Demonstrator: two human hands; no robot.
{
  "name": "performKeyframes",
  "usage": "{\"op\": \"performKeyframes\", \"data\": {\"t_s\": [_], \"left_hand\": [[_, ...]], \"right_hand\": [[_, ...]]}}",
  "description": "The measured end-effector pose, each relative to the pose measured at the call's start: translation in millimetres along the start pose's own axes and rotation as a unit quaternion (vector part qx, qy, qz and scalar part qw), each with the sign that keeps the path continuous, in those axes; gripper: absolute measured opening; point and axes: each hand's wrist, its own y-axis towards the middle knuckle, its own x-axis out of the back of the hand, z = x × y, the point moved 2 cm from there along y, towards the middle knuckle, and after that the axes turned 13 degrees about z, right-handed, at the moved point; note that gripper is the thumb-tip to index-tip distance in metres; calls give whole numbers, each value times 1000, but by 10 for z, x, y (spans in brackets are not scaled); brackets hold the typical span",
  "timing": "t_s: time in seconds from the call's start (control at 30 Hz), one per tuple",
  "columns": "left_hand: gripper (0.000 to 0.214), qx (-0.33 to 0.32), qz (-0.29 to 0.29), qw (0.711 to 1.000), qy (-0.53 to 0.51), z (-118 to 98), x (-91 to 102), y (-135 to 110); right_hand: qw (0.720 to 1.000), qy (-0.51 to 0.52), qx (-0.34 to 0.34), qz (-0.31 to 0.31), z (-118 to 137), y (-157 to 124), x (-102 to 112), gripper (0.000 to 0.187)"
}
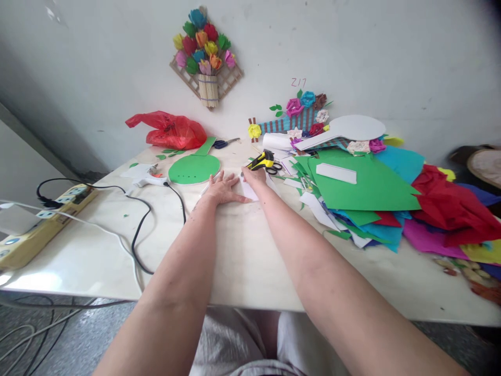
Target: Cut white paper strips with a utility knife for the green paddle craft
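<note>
The surface (254,261) is crossed by both forearms, and its right side is covered by coloured sheets, topped by a large green card (364,190). On the near left, a power strip (24,243) is placed, with a black plug fitted. At the far left, a red bag (176,131) is set by the wall. Nearer, a green disc (193,169) is seen, its tab turned away to the far side. The left hand (224,189) is laid flat with fingers spread, nothing being gripped. The right hand (254,178) is curled over white paper (248,191), which is placed between and partly beneath the hands at mid-surface. To the left, a glue gun (152,180) is laid. Just beyond the right hand, a yellow-and-black cutter (263,161) is seen; whether it is gripped cannot be told. Beside it, scissors (274,168) are partly hidden.
</note>
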Motion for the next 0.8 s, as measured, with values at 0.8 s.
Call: {"op": "performKeyframes", "data": {"t_s": [0.8], "left_hand": [[110, -1, 0, 1000, -1, -6, 13, -18]], "right_hand": [[999, 34, 5, 16, 16, -83, 38, 22]]}}
